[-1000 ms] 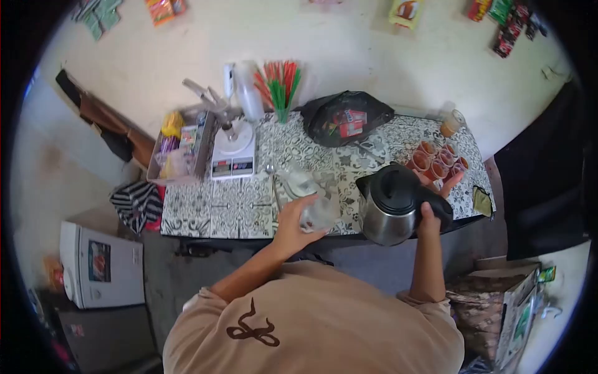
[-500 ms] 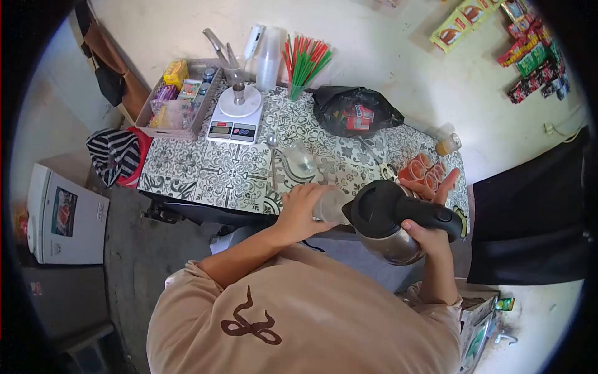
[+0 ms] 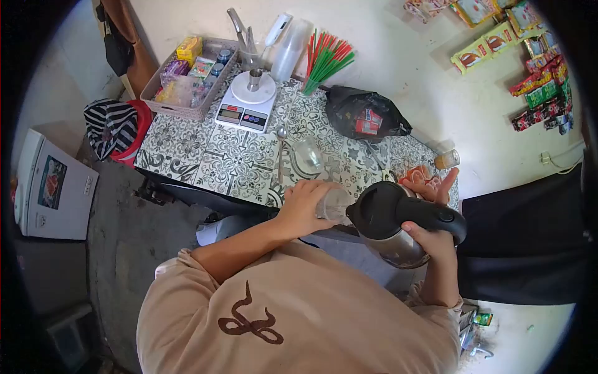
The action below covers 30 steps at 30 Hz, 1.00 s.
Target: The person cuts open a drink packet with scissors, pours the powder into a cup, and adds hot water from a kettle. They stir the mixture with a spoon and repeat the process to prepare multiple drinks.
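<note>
My right hand (image 3: 430,234) grips the black handle of an electric kettle (image 3: 389,230) with a steel body and a black lid. The kettle is tilted, its spout pointing left at a clear cup (image 3: 335,206). Wrapped round that cup is my left hand (image 3: 306,206), just left of the spout. The cup is see-through, and I cannot make out any stream of water. On the tabletop beyond my left hand stand a clear glass (image 3: 308,156) and a long spoon (image 3: 280,153).
A kitchen scale (image 3: 247,106) bears a small metal jigger (image 3: 254,80). Behind it are stacked plastic cups (image 3: 291,51) and red and green straws (image 3: 327,62). A basket of packets (image 3: 187,109) stands left, a black plastic bag (image 3: 367,112) right. Red-filled cups (image 3: 420,174) and a jar (image 3: 446,159) are near the kettle.
The view has turned and shifted slightly, so the table items sit differently in frame. The kettle and the cup stay spout to rim, with both hands still gripping them.
</note>
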Motion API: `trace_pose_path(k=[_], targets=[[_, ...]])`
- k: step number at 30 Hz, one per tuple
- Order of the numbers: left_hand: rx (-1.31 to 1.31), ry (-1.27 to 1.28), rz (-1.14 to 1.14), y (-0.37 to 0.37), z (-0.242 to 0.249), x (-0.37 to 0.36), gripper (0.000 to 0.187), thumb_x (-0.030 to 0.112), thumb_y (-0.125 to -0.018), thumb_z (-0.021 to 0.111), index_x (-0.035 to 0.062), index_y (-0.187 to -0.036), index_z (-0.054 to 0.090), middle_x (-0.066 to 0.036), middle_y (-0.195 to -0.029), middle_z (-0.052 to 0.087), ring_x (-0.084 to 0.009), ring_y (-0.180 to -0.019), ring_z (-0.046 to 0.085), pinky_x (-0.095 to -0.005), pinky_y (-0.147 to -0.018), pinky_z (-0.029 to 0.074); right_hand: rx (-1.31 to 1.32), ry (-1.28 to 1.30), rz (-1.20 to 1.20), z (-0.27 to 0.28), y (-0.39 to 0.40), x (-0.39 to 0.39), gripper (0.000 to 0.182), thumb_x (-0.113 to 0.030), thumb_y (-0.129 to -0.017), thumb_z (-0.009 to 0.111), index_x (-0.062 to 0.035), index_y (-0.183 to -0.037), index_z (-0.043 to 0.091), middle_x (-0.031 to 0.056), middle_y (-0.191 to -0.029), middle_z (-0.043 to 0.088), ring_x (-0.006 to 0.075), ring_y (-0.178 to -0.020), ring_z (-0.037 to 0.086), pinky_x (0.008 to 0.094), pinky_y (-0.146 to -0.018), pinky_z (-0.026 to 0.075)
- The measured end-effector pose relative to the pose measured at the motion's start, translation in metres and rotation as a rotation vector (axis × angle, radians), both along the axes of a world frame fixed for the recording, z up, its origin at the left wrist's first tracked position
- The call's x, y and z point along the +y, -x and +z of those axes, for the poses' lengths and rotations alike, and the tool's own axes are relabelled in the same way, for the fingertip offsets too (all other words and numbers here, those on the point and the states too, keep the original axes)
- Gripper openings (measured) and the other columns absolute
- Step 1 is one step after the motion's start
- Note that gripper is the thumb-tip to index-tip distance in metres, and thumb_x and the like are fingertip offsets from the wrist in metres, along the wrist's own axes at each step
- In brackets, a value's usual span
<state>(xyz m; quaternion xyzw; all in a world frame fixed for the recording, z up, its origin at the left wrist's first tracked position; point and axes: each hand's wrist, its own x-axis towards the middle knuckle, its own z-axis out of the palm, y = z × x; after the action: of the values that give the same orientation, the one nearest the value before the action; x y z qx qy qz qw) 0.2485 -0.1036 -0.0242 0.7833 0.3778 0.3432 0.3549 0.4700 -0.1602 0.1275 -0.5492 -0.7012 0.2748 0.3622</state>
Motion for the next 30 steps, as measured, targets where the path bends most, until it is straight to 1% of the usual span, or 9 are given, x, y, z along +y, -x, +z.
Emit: trace_pose_path(k=[4, 9, 11, 14, 18, 20, 26, 29, 30], targets=[[0.003, 0.033, 0.009, 0.005, 0.0, 0.002, 0.07, 0.028, -0.058, 0.077, 0.0199, -0.122, 0.049, -0.007, -0.114, 0.05, -0.0271, -0.108, 0.043, -0.0436, -0.09, 0.032, 0.045, -0.02, -0.01, -0.002, -0.001, 0.005, 0.125, -0.032, -0.065, 0.079, -0.0146, -0.138, -0.02, 0.0209, -0.112, 0.054, 0.0275, -0.104, 0.054, 0.0352, -0.089, 0.041], [0.001, 0.01, 0.04, 0.007, -0.007, 0.005, 0.069, 0.028, -0.058, 0.077, 0.0198, -0.121, 0.049, -0.005, -0.112, 0.051, -0.0264, -0.107, 0.044, -0.0432, -0.089, 0.032, 0.094, -0.006, -0.034, 0.004, 0.01, 0.006, 0.124, -0.034, -0.066, 0.078, -0.0132, -0.139, -0.02, 0.0212, -0.112, 0.054, 0.0266, -0.102, 0.055, 0.0351, -0.089, 0.041], [-0.027, -0.009, 0.059, 0.006, -0.009, 0.005, 0.069, 0.027, -0.058, 0.077, 0.0196, -0.121, 0.049, -0.004, -0.11, 0.051, -0.0257, -0.106, 0.044, -0.0431, -0.088, 0.032, 0.073, -0.007, -0.036, 0.003, 0.007, 0.006, 0.124, -0.035, -0.066, 0.078, -0.013, -0.138, -0.02, 0.0212, -0.112, 0.054, 0.0265, -0.102, 0.055, 0.0351, -0.09, 0.04], [-0.001, 0.071, 0.041, 0.008, -0.008, 0.007, 0.068, 0.027, -0.058, 0.077, 0.0195, -0.12, 0.049, -0.004, -0.109, 0.051, -0.025, -0.105, 0.045, -0.0427, -0.088, 0.031, 0.085, -0.007, -0.04, 0.003, 0.006, 0.007, 0.125, -0.035, -0.066, 0.078, -0.013, -0.138, -0.021, 0.0211, -0.111, 0.054, 0.0265, -0.103, 0.054, 0.0356, -0.091, 0.04], [-0.001, 0.044, 0.05, 0.008, -0.008, 0.008, 0.067, 0.027, -0.059, 0.077, 0.0192, -0.12, 0.049, -0.004, -0.11, 0.051, -0.0253, -0.105, 0.046, -0.0424, -0.089, 0.031, 0.132, -0.007, -0.062, 0.004, 0.009, 0.007, 0.125, -0.036, -0.065, 0.078, -0.0124, -0.138, -0.02, 0.0205, -0.11, 0.055, 0.0264, -0.104, 0.054, 0.0368, -0.092, 0.039], [0.001, 0.029, 0.067, 0.006, -0.014, 0.009, 0.067, 0.027, -0.059, 0.077, 0.0191, -0.12, 0.049, -0.004, -0.11, 0.051, -0.0257, -0.105, 0.046, -0.0428, -0.089, 0.031, 0.111, -0.021, -0.044, 0.001, 0.005, 0.01, 0.124, -0.036, -0.065, 0.078, -0.0119, -0.139, -0.019, 0.0203, -0.111, 0.055, 0.0263, -0.105, 0.054, 0.0372, -0.092, 0.038], [0.003, 0.097, 0.064, 0.009, -0.012, 0.009, 0.068, 0.028, -0.059, 0.077, 0.0182, -0.12, 0.049, -0.005, -0.113, 0.051, -0.0265, -0.107, 0.045, -0.0437, -0.089, 0.032, 0.08, 0.004, -0.049, -0.004, 0.004, 0.011, 0.122, -0.036, -0.065, 0.077, -0.0117, -0.14, -0.016, 0.0204, -0.111, 0.055, 0.0259, -0.103, 0.054, 0.0368, -0.091, 0.04], [0.002, 0.113, 0.052, 0.011, -0.013, 0.011, 0.069, 0.027, -0.059, 0.078, 0.017, -0.121, 0.049, -0.007, -0.115, 0.051, -0.0288, -0.104, 0.046, -0.044, -0.088, 0.033, 0.067, 0.003, -0.054, -0.005, 0.005, 0.014, 0.12, -0.035, -0.067, 0.075, -0.0128, -0.139, -0.018, 0.0211, -0.111, 0.055, 0.0261, -0.1, 0.055, 0.036, -0.088, 0.041], [-0.051, 0.087, 0.042, 0.01, -0.016, 0.013, 0.069, 0.025, -0.058, 0.078, 0.0161, -0.121, 0.049, -0.007, -0.112, 0.051, -0.027, -0.1, 0.048, -0.0417, -0.083, 0.035, 0.061, -0.004, -0.054, -0.005, 0.005, 0.016, 0.119, -0.034, -0.068, 0.074, -0.0134, -0.139, -0.019, 0.0214, -0.111, 0.055, 0.0261, -0.099, 0.055, 0.0356, -0.088, 0.042]])
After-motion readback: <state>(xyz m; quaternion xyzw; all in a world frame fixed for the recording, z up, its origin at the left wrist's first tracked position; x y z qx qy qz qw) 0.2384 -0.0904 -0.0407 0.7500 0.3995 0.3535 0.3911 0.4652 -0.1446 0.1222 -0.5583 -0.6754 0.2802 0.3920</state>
